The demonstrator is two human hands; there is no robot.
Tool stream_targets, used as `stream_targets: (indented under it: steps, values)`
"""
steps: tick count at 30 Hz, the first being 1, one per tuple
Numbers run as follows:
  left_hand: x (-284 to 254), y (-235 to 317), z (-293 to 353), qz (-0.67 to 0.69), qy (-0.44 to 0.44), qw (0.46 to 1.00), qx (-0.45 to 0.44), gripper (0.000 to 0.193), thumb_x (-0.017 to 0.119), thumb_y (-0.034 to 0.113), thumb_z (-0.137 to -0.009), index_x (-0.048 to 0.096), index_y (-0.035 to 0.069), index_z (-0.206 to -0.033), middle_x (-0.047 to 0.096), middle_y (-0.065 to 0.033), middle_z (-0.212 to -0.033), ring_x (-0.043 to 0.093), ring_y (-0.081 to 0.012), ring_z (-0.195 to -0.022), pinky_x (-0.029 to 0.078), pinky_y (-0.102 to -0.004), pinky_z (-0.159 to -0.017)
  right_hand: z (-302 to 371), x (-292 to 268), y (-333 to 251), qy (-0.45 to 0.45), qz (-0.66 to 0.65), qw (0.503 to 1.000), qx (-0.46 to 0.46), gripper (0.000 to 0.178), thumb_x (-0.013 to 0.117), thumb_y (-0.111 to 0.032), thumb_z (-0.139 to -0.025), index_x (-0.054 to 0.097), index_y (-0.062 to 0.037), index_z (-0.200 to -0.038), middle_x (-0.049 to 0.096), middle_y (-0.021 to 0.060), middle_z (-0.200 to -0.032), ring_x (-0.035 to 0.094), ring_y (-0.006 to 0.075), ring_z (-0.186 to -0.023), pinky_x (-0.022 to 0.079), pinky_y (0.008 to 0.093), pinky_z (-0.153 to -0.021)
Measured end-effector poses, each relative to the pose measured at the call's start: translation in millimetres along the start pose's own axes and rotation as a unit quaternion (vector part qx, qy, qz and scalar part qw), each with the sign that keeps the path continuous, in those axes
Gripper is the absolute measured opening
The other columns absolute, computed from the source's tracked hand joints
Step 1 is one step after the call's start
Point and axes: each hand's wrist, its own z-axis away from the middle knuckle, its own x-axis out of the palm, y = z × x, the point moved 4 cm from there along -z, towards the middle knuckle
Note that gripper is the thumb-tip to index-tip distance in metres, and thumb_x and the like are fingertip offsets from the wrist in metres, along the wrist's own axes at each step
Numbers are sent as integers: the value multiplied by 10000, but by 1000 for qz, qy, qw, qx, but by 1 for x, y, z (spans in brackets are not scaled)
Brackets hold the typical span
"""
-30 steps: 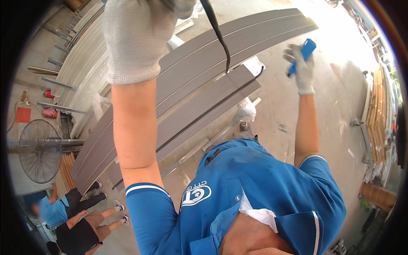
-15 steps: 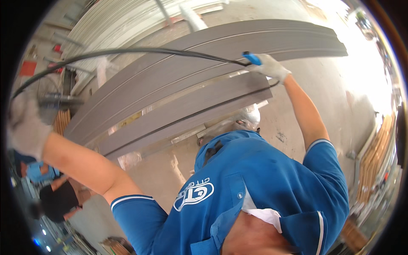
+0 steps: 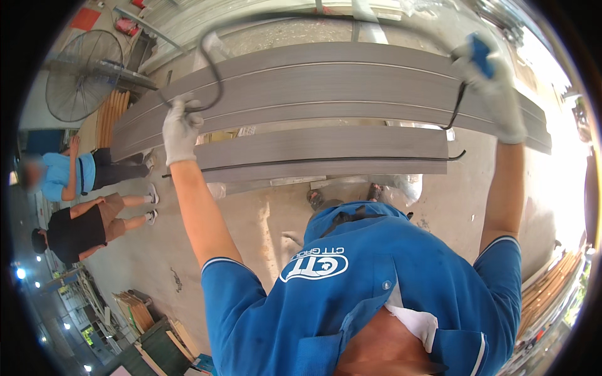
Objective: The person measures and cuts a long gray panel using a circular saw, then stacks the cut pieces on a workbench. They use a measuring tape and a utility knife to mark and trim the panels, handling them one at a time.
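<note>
A long black rubber-like strip [image 3: 282, 15] loops between my hands above the grey panels. My left hand [image 3: 180, 130], in a white glove, is closed on it at the curl near the left end of the panels. On the right, my gloved right hand [image 3: 498, 94] grips a blue tool [image 3: 480, 55], too blurred to name, with the strip running to this hand. A strip end dangles below it over the wide grooved panel [image 3: 301, 81]. Another black strip [image 3: 313, 160] lies along the narrower grey panel [image 3: 282, 144], its right end poking past the edge.
Two people, one in a light-blue shirt [image 3: 59, 177] and one in a black shirt [image 3: 75, 222], stand at left. Behind them is a large fan [image 3: 84, 75]. Long pale profiles [image 3: 263, 41] lie beyond the panels; brown lengths [image 3: 552, 282] are stacked at right.
My left hand has come inward from the far left, and my right hand has moved right and farther out with the blue tool. The loose strip now bows upward in a loop.
</note>
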Motion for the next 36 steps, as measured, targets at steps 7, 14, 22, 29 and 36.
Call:
stream_targets:
  steps: [7,14,22,29,36]
  values:
    - [-71,-78,-24,-555,55,809,-185,419,724,352,-896,681,13,-1140,742,-170,-978,738,-242,-829,581,-364,-686,29,138,71,-232,317,910,132,245,707,-306,-919,692,-113,-1070,705,171,-888,649,408,-885,516,470,-810]
    - [-105,-89,-28,-729,167,658,-86,490,763,405,-817,717,88,-1187,695,-201,-1250,659,-346,-1183,535,-456,-962,57,203,79,-233,308,915,113,255,703,-345,-912,704,-138,-1060,725,143,-975,678,386,-945,512,503,-838]
    - [-107,-114,-37,-54,130,990,-16,642,695,279,-969,445,-53,-1459,451,-212,-1518,472,-385,-1359,456,-462,-1119,80,200,85,-75,142,954,255,366,713,-367,-932,694,-88,-1169,717,110,-904,721,259,-822,561,394,-787]
    - [-111,-123,-43,72,232,966,-88,795,699,286,-965,277,-66,-1540,239,-230,-1627,327,-443,-1455,363,-522,-1180,142,55,169,421,-192,777,426,499,708,-291,-973,563,95,-1254,687,230,-1116,732,310,-864,606,384,-648]
    - [-92,-163,-57,272,182,917,-228,695,493,412,-1036,218,154,-1621,124,-193,-1686,174,-514,-1504,225,-777,-1113,246,-42,327,425,-262,684,532,620,780,-352,-907,478,-47,-1354,628,177,-902,641,376,-697,548,567,-577]
